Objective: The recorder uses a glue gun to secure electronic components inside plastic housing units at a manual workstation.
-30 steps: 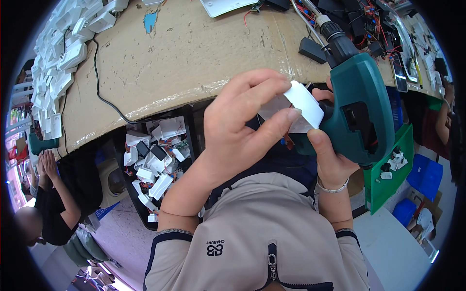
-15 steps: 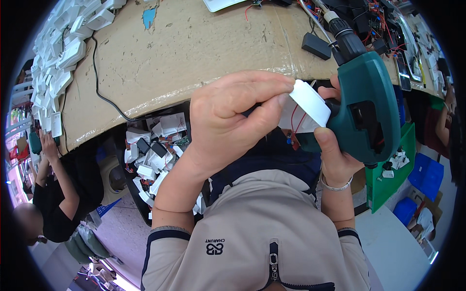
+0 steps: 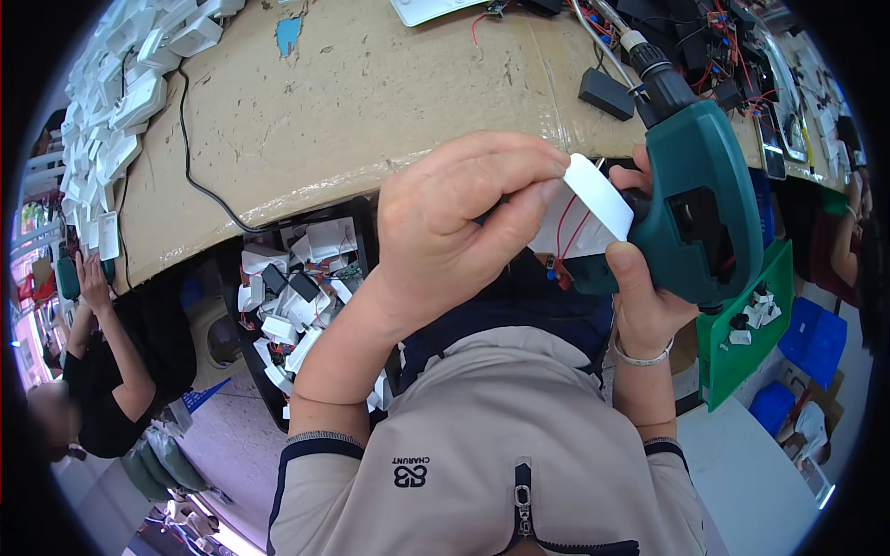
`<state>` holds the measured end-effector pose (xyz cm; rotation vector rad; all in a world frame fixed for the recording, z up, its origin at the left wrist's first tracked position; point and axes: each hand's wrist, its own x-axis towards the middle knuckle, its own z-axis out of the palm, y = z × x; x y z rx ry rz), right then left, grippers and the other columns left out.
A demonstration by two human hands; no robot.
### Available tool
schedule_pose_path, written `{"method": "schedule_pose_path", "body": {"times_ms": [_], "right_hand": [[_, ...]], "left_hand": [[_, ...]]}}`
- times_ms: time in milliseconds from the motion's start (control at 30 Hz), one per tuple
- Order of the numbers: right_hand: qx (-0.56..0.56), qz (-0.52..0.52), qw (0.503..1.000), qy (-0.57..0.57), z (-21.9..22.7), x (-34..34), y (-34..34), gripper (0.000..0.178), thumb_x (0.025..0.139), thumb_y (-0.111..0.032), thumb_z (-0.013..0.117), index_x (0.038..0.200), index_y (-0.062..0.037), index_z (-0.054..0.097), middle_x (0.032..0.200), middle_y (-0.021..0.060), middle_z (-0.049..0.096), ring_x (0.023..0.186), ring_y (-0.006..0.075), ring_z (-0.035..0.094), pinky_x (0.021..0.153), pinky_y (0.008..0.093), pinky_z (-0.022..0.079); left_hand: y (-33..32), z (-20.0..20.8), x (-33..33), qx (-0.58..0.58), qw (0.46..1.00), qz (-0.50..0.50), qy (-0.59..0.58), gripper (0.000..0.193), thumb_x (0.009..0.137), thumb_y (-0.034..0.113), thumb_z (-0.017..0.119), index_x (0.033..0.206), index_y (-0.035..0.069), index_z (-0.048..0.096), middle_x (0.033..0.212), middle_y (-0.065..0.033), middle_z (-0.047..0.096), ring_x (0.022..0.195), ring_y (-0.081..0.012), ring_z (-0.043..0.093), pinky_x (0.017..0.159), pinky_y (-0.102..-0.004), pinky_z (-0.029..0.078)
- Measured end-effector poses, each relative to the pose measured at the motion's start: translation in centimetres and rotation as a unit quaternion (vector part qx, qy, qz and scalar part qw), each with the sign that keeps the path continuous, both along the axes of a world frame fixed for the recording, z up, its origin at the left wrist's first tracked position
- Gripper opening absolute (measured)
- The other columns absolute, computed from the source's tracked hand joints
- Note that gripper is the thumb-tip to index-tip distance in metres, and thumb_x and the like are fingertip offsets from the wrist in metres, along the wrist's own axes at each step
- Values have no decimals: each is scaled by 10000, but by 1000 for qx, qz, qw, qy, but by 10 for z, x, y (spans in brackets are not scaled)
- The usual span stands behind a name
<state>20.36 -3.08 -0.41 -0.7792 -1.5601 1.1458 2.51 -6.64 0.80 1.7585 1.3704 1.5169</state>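
Observation:
My left hand [image 3: 464, 218] pinches the upper corner of a white plastic housing [image 3: 601, 199] between thumb and fingertips. Two red wires [image 3: 571, 225] run from inside the housing down to a small circuit board [image 3: 559, 272] that dangles below it. A green power drill [image 3: 705, 176] is gripped in my right hand [image 3: 649, 296], its black chuck pointing away from me over the table. My right thumb rests by the housing's lower edge, and other fingertips show beyond it. The housing's far side and most of my right fingers are hidden.
A cardboard-covered table [image 3: 371, 102] lies ahead. White housings [image 3: 116, 102] pile up at far left, beside a black cable [image 3: 188, 139]. A black box [image 3: 605, 94] and wired boards [image 3: 714, 46] lie at far right. Below are a bin of parts [image 3: 297, 306] and a green tray [image 3: 732, 366]. A co-worker [image 3: 120, 371] sits at left.
My left hand has shifted slightly to the right, and the housing tilts a little with it. The drill stays almost in place in my right hand.

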Motion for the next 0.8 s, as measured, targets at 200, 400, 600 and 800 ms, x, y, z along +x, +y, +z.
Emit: {"method": "schedule_pose_path", "body": {"times_ms": [200,400,600,800], "right_hand": [[-11,-12,1000,1,1,0,0,690,710,-97,705,1286,40,352,1185,241,504,1014,302,570,891,404,459],[29,1,1000,2,-3,-1,3,701,719,-89,696,1303,33,327,1209,238,481,1068,335,541,896,415,458],[29,-2,999,22,-3,-3,3,697,729,-67,677,1315,18,310,1222,239,461,1103,357,515,897,428,465],[14,-12,999,44,-2,-7,1,688,731,-63,672,1311,21,312,1201,249,475,1083,349,528,891,423,470]], "left_hand": [[3,-14,4,34,997,-15,-65,212,736,-58,652,943,-40,616,1012,-160,590,904,-191,584,744,-267,483],[4,-13,4,58,997,13,-40,179,731,-29,676,905,-28,631,945,-144,614,822,-174,597,679,-243,482],[5,-14,4,96,994,42,2,150,739,-40,659,885,-23,627,936,-136,619,758,-160,600,633,-232,476],[6,-19,8,118,991,35,-49,173,738,-49,657,904,-24,618,937,-135,610,789,-166,596,653,-237,481]]}}
